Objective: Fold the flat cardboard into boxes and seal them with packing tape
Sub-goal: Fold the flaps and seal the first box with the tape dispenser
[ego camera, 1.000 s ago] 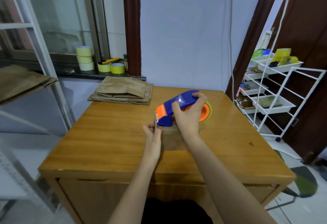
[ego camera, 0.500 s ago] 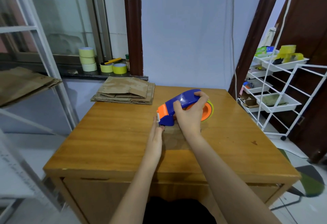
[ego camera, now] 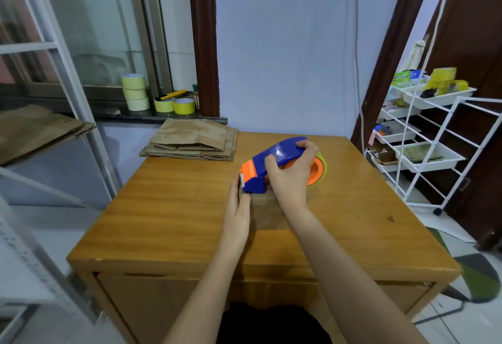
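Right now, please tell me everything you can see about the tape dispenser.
The tape dispenser is glossy plastic: a blue curved handle, an orange front piece and an orange hub with a yellowish tape roll around it. A toothed blade shows at its front end. It stands near the middle of the table, nose down. The right hand grips its handle; the left hand touches its front by the blade.

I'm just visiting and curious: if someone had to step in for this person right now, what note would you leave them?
Right hand: grips the blue and orange tape dispenser over the wooden table.
Left hand: fingers straight, touching the dispenser's cutter end; whether it holds the tape's end is too small to tell.
Flat cardboard stack: at the table's far left corner, untouched.
Spare tape rolls: on the window sill.
Done: no folded box in view.
Left: fold every box and tape it.
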The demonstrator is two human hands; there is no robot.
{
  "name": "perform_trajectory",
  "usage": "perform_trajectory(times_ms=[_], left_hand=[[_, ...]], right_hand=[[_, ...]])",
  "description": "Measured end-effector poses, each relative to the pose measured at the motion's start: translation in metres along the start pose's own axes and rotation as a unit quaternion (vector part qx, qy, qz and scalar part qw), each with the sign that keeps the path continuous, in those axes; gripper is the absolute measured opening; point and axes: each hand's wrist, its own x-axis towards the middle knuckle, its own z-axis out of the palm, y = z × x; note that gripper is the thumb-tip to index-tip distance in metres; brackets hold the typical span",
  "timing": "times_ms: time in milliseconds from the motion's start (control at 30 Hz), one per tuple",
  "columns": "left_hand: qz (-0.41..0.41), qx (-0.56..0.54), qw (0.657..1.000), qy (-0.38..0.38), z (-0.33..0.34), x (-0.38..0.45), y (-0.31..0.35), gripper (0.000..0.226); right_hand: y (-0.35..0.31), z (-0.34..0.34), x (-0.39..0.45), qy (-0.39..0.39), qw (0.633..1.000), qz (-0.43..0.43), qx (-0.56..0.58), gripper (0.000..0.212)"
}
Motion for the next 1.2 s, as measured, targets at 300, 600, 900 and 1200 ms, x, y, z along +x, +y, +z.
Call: perform_trajectory(times_ms=[300,600,900,1200], left_hand=[[-0.007,0.099,0.994,-0.035,-0.004,0.009,-0.002,0.057],[0.142,0.515,0.845,-0.015,-0.022,0.012,0.007,0.064],[0.171,0.676,0.716,-0.032,-0.029,0.017,0.016,0.082],[0.15,0.691,0.707,-0.034,-0.023,0.012,0.02,0.082]], right_hand=[[-0.001,0.0,0.0,0.012,1.0,-0.006,0.0,0.054],[-0.003,-0.005,0.002,-0.008,1.0,-0.009,0.003,0.054],[0.0,-0.01,0.016,-0.059,0.998,0.015,-0.028,0.049],[0.007,-0.025,0.02,0.004,1.0,0.021,0.005,0.051]])
